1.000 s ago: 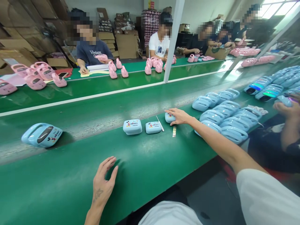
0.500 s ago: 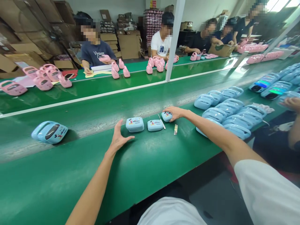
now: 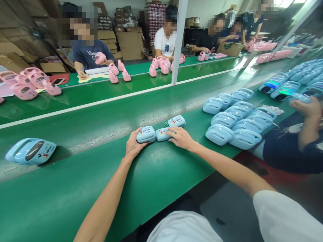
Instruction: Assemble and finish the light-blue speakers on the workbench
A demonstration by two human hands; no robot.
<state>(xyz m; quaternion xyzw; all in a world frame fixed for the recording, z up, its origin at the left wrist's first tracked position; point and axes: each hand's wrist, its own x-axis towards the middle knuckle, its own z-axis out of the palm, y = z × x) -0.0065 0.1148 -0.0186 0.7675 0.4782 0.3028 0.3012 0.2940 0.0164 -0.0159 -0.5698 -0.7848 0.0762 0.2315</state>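
Three small light blue cases with rounded corners and a printed Mickey design lie close together on the green table. My left hand (image 3: 135, 144) is wrapped round the left side of the left case (image 3: 145, 133), thumb at the near edge and fingers behind. My right hand (image 3: 183, 138) grips the right end of the middle case (image 3: 162, 134), its fingertips covering part of the top. The right-hand case (image 3: 176, 120) sits farther back, touched by neither hand. A thin white stick (image 3: 166, 124) shows only at its tip between the cases.
A glossy blue handled shell (image 3: 31, 152) rests on the belt (image 3: 101, 134) at left. Rows of similar blue shells (image 3: 233, 122) stand at right, near a co-worker's hand (image 3: 309, 107). Across the belt, several people sit behind pink shells (image 3: 35, 82). A white post (image 3: 179, 43) rises beyond.
My left hand has closed round the left case. My right hand has let go of the right-hand case and come left onto the middle one. The view has shifted to the right.
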